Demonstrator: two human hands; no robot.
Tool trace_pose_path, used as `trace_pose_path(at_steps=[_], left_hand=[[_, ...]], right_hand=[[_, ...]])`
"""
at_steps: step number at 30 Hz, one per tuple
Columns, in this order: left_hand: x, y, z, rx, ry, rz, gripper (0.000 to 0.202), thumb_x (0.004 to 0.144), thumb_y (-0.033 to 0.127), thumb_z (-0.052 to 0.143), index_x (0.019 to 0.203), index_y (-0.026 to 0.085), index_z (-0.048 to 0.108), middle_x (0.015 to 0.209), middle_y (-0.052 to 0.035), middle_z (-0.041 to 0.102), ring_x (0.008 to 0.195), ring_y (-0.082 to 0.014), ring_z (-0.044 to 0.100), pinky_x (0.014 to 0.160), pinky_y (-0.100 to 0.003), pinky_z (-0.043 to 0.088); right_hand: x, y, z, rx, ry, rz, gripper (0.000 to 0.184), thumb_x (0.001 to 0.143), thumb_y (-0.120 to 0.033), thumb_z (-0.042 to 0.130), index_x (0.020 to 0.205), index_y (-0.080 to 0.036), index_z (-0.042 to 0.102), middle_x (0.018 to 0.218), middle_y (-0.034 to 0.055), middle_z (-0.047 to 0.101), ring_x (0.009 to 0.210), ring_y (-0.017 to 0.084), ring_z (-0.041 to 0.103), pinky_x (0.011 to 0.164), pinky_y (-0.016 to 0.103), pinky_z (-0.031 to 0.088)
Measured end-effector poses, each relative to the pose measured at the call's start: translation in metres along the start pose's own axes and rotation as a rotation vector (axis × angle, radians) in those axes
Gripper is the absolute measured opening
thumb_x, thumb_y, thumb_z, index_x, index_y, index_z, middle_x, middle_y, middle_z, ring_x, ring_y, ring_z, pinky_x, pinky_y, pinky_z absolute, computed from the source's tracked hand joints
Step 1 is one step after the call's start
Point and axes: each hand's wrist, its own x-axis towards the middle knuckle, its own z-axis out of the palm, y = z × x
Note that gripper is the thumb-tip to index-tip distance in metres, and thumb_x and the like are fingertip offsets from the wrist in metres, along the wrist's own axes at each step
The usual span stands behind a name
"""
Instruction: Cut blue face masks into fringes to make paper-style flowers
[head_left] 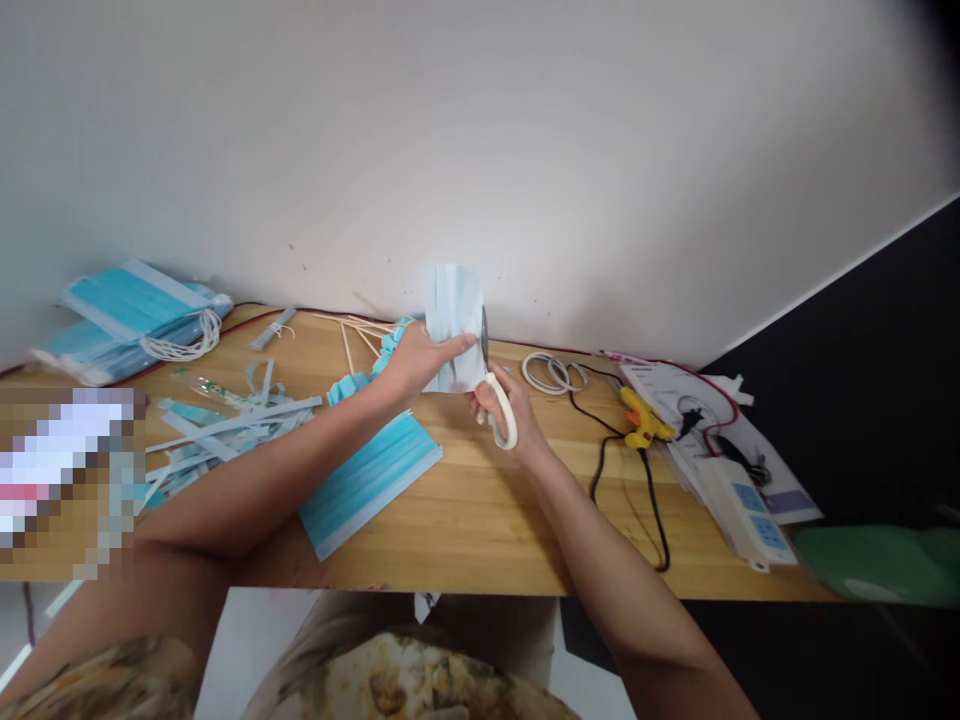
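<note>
Head view: wooden desk (pixel 480 540) across the bottom. Clock centered on held mask: mask stack (pixel 135 310) at 9, flat blue mask (pixel 371 490) at 7. Held mask (pixel 454 295) is raised above the desk, left hand (pixel 420 360) pinching its left side. Right hand (pixel 527 415) clamped on white-handled scissors (pixel 508 412), 5 o'clock, blade at mask's right edge. Yellow glue gun (pixel 641 422) at 4.

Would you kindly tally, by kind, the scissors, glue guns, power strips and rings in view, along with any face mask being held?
Scissors: 1
Held face mask: 1
Yellow glue gun: 1
Power strip: 1
Rings: 2
Total: 6
</note>
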Motion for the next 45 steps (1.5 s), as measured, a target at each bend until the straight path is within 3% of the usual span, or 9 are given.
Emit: trace_pose_path(at_steps=[5, 17, 29, 45], left_hand=[[-0.0014, 0.0000, 0.0009, -0.022, 0.007, -0.009, 0.031, 0.071, 0.037, 0.081, 0.084, 0.012, 0.071, 0.079, -0.0072, 0.071, 0.072, -0.0210, 0.066, 0.065, -0.033, 0.054], [-0.0027, 0.0039, 0.0028, -0.034, 0.019, -0.022, 0.028, 0.070, 0.033, 0.082, 0.085, 0.012, 0.071, 0.083, -0.0072, 0.071, 0.078, -0.0217, 0.067, 0.070, -0.034, 0.054], [-0.0033, 0.0023, 0.0022, -0.039, 0.014, -0.011, 0.031, 0.069, 0.035, 0.082, 0.086, 0.011, 0.070, 0.082, -0.0079, 0.071, 0.075, -0.0214, 0.066, 0.067, -0.033, 0.053], [0.0002, 0.0029, -0.0008, 0.002, 0.000, 0.009, 0.034, 0.070, 0.040, 0.080, 0.085, 0.012, 0.069, 0.083, -0.0086, 0.069, 0.075, -0.0206, 0.064, 0.067, -0.033, 0.052]], right_hand=[[-0.0005, -0.0008, 0.0004, 0.003, 0.002, 0.002, 0.049, 0.075, -0.067, 0.068, 0.087, -0.020, 0.058, 0.063, -0.0036, 0.052, 0.051, 0.010, 0.048, 0.046, 0.024, 0.038], [-0.0025, -0.0021, 0.0021, 0.017, 0.020, 0.014, 0.053, 0.077, -0.069, 0.067, 0.097, -0.019, 0.063, 0.060, -0.0049, 0.050, 0.048, 0.009, 0.047, 0.043, 0.022, 0.037], [-0.0023, 0.0004, 0.0027, 0.030, 0.024, 0.015, 0.049, 0.077, -0.067, 0.069, 0.074, -0.021, 0.054, 0.061, -0.0036, 0.052, 0.045, 0.008, 0.046, 0.039, 0.021, 0.035], [-0.0011, 0.0041, 0.0041, 0.057, 0.034, 0.016, 0.047, 0.078, -0.065, 0.069, 0.074, -0.021, 0.053, 0.060, -0.0049, 0.052, 0.042, 0.007, 0.043, 0.038, 0.021, 0.033]])
